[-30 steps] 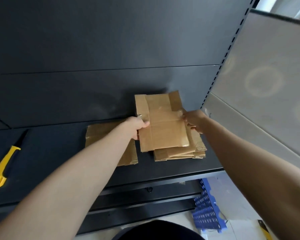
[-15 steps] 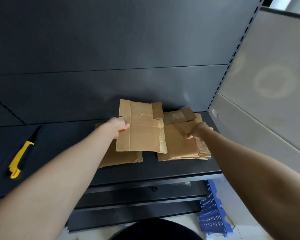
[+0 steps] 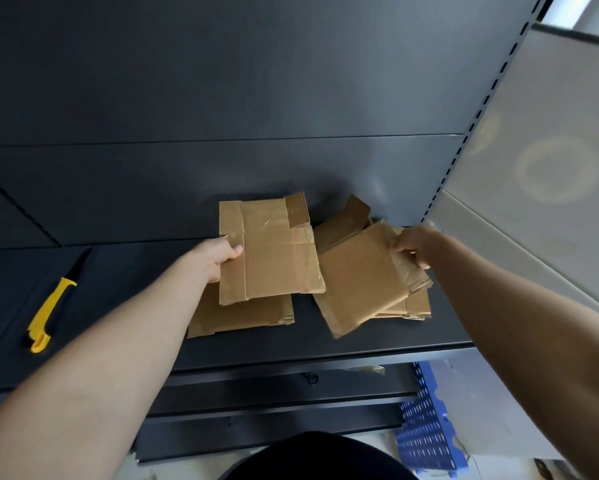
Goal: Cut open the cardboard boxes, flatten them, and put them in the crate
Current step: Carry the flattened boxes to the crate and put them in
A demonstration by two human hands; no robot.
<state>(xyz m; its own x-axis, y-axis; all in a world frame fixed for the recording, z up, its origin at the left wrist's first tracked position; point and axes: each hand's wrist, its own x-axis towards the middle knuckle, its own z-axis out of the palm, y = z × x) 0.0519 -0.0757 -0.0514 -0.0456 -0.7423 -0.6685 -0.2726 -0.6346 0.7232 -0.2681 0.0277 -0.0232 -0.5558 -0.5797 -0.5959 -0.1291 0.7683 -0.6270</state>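
Dark metal shelf [image 3: 118, 306] held flattened cardboard: left hand [image 3: 218, 256] gripped one sheet [image 3: 273, 251], right hand [image 3: 414, 247] pinched a second sheet [image 3: 360, 282] atop a stack [image 3: 419, 306], both seemingly bound next for the blue crate [image 3: 426, 427].

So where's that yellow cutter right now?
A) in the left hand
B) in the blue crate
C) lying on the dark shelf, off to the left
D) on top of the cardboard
C: the yellow cutter lies on the dark shelf, apart from the left hand and the right hand, which each grip flattened cardboard.
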